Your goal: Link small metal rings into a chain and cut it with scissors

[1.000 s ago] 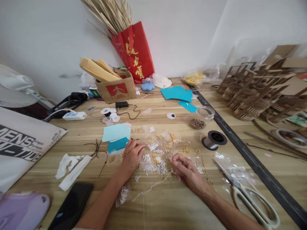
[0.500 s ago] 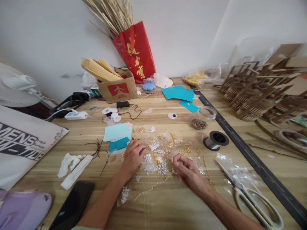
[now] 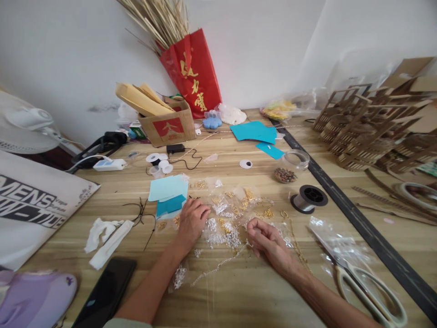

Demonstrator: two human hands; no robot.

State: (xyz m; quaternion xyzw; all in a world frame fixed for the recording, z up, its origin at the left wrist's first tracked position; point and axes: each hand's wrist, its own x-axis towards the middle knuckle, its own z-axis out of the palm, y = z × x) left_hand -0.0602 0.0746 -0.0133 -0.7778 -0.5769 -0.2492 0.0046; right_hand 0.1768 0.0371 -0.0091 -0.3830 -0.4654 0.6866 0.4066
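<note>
My right hand is closed in a pinch on one end of a thin silver chain. The rest of that chain trails down to the left across the wood. Beside the blue cards, my left hand rests low on the table, fingers loosely stretched and nothing seen in them. Between the two hands lies a heap of small silver findings, with some gold ones mixed in. Small clear bags of gold pieces lie just beyond. A gold chain runs along the right of my right hand.
Scissors lie at the right, near a wire spool and a jar of beads. A phone is at the lower left. Blue cards, a cardboard box and wooden baskets stand or lie farther out.
The fingers of my left hand have shifted slightly to the right and straightened a little. My right hand keeps its pinch on the silver chain. The view has moved slightly.
</note>
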